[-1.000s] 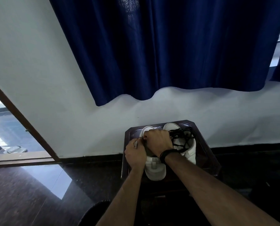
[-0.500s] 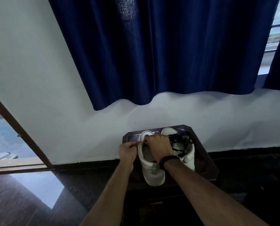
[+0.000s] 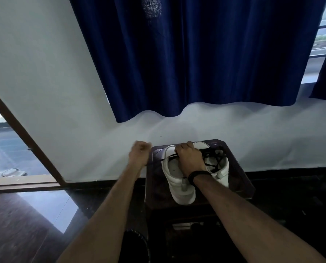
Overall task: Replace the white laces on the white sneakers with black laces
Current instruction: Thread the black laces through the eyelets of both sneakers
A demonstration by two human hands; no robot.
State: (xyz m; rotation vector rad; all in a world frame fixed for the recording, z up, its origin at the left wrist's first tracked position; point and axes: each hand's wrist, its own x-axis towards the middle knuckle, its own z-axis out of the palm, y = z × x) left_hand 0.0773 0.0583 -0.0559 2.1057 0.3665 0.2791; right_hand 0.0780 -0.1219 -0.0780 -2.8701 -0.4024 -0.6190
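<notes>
Two white sneakers stand side by side on a small dark stool (image 3: 240, 179), toes toward the wall. My right hand (image 3: 190, 160) lies over the front of the left sneaker (image 3: 179, 186), fingers curled down on its lacing area. A thin black lace strand (image 3: 167, 157) runs from under those fingers out to the left. My left hand (image 3: 139, 155) is a blurred fist just left of the stool, in line with that strand; its grip on the lace is not plainly visible. Loose black laces (image 3: 213, 154) lie tangled on the right sneaker (image 3: 221, 175).
A white wall rises right behind the stool, with a dark blue curtain (image 3: 196, 54) hanging above. A brown door frame (image 3: 25, 135) opens at the left, with a sandal (image 3: 12, 171) outside. A dark round object (image 3: 139, 243) sits on the glossy floor near my left forearm.
My left hand has pulled away from the left sneaker to the left, past the stool's edge. A black lace strand now shows across that sneaker. My right hand has stayed on the shoe.
</notes>
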